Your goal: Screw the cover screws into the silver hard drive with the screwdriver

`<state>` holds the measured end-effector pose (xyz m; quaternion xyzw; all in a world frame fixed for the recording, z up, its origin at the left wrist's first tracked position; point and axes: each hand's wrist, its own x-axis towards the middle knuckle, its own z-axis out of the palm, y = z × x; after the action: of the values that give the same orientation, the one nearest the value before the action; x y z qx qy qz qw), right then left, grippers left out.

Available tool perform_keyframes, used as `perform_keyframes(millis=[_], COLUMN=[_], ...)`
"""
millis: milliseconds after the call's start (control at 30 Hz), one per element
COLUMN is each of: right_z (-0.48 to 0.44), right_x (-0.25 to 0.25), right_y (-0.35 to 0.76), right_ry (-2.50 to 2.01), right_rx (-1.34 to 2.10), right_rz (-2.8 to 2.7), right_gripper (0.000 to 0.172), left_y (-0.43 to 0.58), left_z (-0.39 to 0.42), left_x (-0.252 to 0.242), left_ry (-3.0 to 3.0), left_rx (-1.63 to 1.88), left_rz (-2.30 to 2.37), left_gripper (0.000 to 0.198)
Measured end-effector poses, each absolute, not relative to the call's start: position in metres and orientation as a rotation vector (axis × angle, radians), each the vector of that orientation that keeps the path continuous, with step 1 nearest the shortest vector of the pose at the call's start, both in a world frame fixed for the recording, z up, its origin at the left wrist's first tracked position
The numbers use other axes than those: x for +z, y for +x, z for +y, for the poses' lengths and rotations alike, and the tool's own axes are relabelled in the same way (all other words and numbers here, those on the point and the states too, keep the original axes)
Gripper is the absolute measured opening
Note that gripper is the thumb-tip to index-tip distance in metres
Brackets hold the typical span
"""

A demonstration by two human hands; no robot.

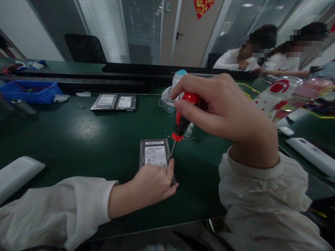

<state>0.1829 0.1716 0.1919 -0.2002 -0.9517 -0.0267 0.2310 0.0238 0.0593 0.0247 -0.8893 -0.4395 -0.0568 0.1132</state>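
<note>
A hard drive (154, 150) lies label-up on the green table, with its lower part hidden under my left hand (154, 179). The fingers of that hand reach over the drive and grip its right edge. My right hand (217, 108) is closed round the red and black handle of a screwdriver (178, 127). The shaft slants down to the drive's right edge, close to my left index finger; the exact contact of the tip is too small to make out. Small screws (190, 134) are scattered on the table behind the screwdriver.
Two more hard drives (113, 102) lie side by side farther back. A blue bin (31, 91) stands at the back left, and a white-and-blue bottle (174, 92) behind my right hand. White devices (19, 172) flank the table. Two people (251, 52) sit across at the right.
</note>
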Motion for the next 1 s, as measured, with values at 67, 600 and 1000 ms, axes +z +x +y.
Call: perform_keyframes(millis=[67,600,1000], right_z=[0.1698,0.1678,0.1684], right_x=[0.192,0.1992,0.1993], right_y=[0.1824,0.1886,0.1876], right_ry=[-0.618,-0.495,-0.556], right_rx=[-0.154,0.055,0.056], right_rz=[-2.588,-2.703,-2.719], right_gripper=[0.036,0.031,0.024], left_y=[0.0237,0.0234,0.0227], left_z=[0.0594,0.0593,0.0579], left_x=[0.0238,0.0231,0.0235], left_ry=[-2.608,-2.585,-2.602], left_rx=[-0.185,-0.232,-0.218], left_rz=[-1.28,-1.289,-1.289], left_gripper=[0.069,0.068,0.068])
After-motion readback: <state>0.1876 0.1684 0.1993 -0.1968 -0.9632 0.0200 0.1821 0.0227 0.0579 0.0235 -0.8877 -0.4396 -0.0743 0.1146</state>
